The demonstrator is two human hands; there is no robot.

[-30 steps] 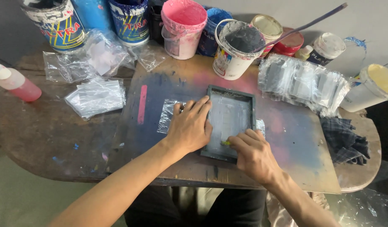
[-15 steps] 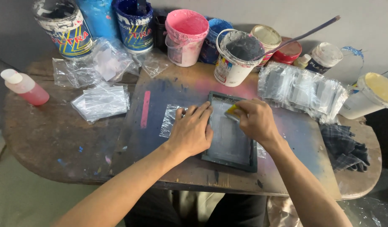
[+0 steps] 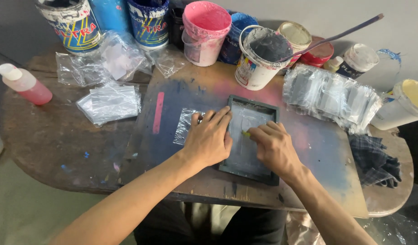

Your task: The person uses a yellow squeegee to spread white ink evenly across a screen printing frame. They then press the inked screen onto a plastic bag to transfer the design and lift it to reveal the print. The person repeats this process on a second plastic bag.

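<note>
Your left hand [image 3: 209,140] lies flat, fingers spread, on the left rail of the small dark screen frame [image 3: 250,133], which sits mid-desk [image 3: 50,140] on a paint-stained board [image 3: 318,154]. Your right hand [image 3: 274,147] pinches a small yellow-green piece [image 3: 246,134] against the grey mesh. A clear plastic bag [image 3: 184,127] pokes out left of the frame. Behind it stands a white bucket of grey ink [image 3: 261,56] and a pink tub [image 3: 205,31]; a bag stack [image 3: 331,97] lies right.

Small screen-printing workshop: paint-stained wooden table [image 3: 46,136], open ink buckets [image 3: 204,31], framed printing screen [image 3: 250,131], stacks of clear plastic bags [image 3: 331,95], rag [image 3: 376,161].
</note>
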